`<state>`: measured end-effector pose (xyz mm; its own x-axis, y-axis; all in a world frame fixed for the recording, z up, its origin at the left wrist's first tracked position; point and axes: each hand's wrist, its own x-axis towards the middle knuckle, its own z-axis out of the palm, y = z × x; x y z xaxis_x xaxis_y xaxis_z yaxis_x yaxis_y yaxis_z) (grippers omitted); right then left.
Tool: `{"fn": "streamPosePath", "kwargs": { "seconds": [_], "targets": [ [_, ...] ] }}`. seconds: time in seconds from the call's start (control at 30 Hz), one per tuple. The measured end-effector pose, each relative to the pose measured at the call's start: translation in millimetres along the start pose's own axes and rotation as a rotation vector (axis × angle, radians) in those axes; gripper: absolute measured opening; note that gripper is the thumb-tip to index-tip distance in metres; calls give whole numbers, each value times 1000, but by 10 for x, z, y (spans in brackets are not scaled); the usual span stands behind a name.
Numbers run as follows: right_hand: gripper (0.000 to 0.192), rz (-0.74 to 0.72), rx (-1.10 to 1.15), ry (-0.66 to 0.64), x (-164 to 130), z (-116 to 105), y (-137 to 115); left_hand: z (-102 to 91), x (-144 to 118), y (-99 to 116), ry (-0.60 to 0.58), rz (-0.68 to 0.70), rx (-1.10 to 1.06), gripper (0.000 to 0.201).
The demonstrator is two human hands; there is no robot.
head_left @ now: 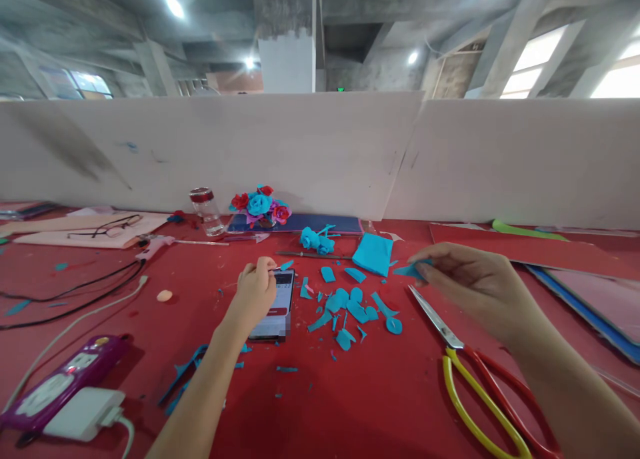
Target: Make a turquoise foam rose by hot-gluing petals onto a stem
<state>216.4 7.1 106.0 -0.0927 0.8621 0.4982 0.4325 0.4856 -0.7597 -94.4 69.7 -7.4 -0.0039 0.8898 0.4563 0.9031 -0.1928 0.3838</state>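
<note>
My left hand (256, 289) is closed in a pinch above a phone (273, 322). A thin stem with a small blue piece (287, 265) at its end pokes out from its fingertips. On the right, my right hand (465, 279) pinches a pointed blue scrap (411, 271) between thumb and fingers. Below that hand lie scissors (453, 342) with one yellow and one red handle, blades closed. Between the hands, several cut blue petals (340, 300) and scraps are scattered over the red table (370, 392). A blue square stack (373, 253) lies behind them.
Small blue flowers (320, 240) lie behind the scraps, near a red, blue and purple bouquet (261, 205) and a glass jar (207, 212). At left are a glue gun (155, 247), glasses (107, 227), cables and a purple power strip (65, 382). A white partition (300, 152) stands behind.
</note>
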Motion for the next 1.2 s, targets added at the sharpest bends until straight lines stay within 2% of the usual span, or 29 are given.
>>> {"fn": "streamPosePath", "kwargs": {
  "seconds": [0.13,0.23,0.3,0.33,0.4,0.5,0.57,0.63,0.73,0.83,0.93,1.2],
  "targets": [
    [10,-35,2,-56,-32,-39,-2,-41,0,-38,-11,-13,-1,41],
    [11,-54,-77,-84,-60,-84,-32,-75,-22,54,-22,0,-29,31],
    [11,-54,-135,-114,-87,-112,-60,-82,-85,220,-60,54,-65,19],
    [11,-55,-153,-120,-105,-123,-69,-80,-132,326,-96,113,-100,17],
    [11,-44,-143,-89,-153,-131,-57,-66,-248,556,-179,320,-206,20],
    [16,38,-3,-15,-251,-86,82,-38,-416,842,-312,538,-205,22],
    [22,133,94,14,-322,-4,257,-20,-489,948,-353,614,-166,20],
    [28,217,121,45,-387,107,465,-4,-524,985,-379,713,-92,25],
    [33,309,109,53,-467,265,735,13,-533,965,-371,807,0,28],
    [33,348,123,37,-535,356,865,9,-526,931,-342,788,-35,20],
    [31,373,148,37,-583,389,880,-6,-521,914,-285,771,-98,19],
    [27,370,125,17,-603,413,890,0,-519,927,-158,859,-194,18]
  ]
}}
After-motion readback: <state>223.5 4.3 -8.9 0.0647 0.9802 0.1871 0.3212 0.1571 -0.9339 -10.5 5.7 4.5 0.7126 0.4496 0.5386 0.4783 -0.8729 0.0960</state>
